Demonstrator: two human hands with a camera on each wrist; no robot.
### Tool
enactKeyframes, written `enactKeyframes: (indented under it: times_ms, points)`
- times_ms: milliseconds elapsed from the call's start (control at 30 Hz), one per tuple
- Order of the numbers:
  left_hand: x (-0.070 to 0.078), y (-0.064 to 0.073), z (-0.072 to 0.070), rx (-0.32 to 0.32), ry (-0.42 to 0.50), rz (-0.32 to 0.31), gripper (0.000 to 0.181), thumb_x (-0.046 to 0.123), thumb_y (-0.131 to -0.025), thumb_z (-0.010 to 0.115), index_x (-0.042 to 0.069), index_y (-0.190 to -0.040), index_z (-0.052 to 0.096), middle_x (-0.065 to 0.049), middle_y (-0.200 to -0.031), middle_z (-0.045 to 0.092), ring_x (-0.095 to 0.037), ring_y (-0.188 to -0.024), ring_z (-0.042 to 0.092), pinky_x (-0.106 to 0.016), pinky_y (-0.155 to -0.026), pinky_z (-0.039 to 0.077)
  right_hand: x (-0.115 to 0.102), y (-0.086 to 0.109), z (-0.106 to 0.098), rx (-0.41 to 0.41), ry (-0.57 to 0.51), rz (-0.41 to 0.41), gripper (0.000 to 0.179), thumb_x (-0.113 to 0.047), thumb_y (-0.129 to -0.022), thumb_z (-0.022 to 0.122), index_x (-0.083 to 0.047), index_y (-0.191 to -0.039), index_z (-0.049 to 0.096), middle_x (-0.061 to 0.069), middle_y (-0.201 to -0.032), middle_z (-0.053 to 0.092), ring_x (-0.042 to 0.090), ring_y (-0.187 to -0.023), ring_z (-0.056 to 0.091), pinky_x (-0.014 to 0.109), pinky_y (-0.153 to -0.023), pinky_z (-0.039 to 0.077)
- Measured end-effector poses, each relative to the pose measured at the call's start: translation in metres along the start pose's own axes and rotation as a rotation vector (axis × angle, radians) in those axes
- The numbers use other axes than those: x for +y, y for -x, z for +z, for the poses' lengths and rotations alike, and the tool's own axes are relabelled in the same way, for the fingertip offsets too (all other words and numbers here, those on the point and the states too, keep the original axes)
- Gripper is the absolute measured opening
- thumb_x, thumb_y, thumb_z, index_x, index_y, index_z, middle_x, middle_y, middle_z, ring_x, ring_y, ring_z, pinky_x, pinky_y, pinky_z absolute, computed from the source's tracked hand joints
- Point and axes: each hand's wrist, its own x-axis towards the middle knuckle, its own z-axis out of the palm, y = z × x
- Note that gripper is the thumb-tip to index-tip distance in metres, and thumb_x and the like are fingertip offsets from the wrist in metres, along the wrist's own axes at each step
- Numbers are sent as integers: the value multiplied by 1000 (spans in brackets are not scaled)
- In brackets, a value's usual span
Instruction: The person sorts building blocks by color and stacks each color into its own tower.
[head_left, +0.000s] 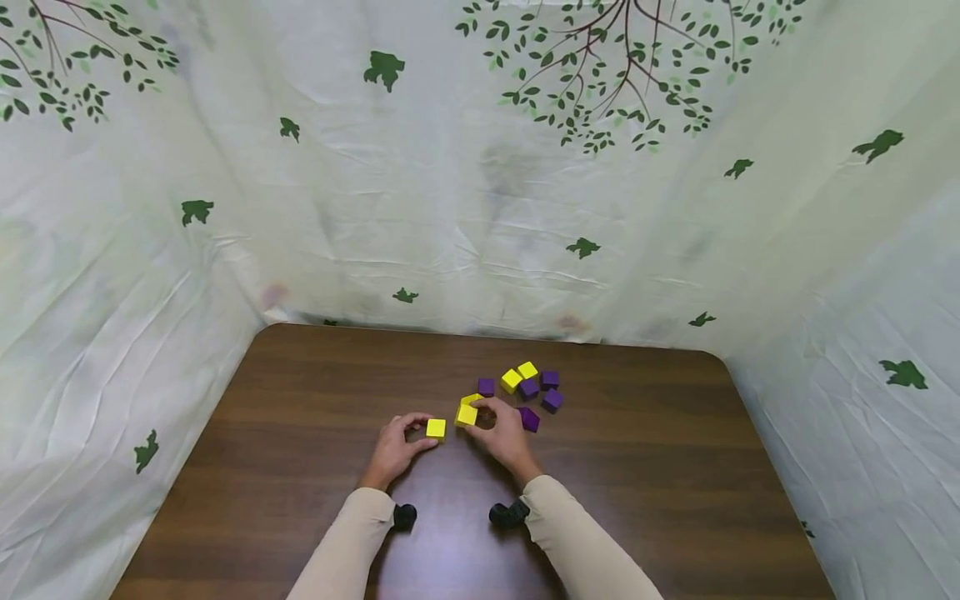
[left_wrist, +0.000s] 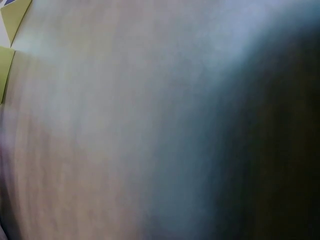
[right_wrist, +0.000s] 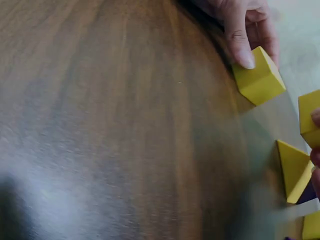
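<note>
Near the middle of the brown surface (head_left: 300, 467), the left hand (head_left: 395, 448) pinches one yellow block (head_left: 436, 428) while the right hand (head_left: 504, 433) grips another yellow block (head_left: 467, 414) just beside it. Best to keep both flat and square their facing sides before closing the gap.

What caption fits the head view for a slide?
Left hand pinches a yellow cube on the wooden table; right hand grips another yellow cube beside scattered purple cubes.
</note>
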Motion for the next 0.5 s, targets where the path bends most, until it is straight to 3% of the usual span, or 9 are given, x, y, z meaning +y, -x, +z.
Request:
enactKeyframes:
  times_ms: [200, 500]
  points:
    - [0, 0, -2, -20, -1, -38, 37, 12, -71, 85, 8, -105, 71, -5, -95, 65, -23, -90, 56, -39, -82, 44, 2, 7, 7, -23, -3, -13, 33, -7, -75, 82, -4, -105, 70, 10, -102, 69, 22, -92, 64, 34, -81, 53]
    - [3, 1, -2, -36, -10, -58, 38, 14, -73, 84, 10, -108, 70, -5, -96, 65, -23, -92, 55, -41, -84, 43, 10, 11, 18, -61, -27, -10, 36, -2, -74, 81, -2, -108, 72, 10, -100, 69, 21, -87, 66, 28, -76, 54]
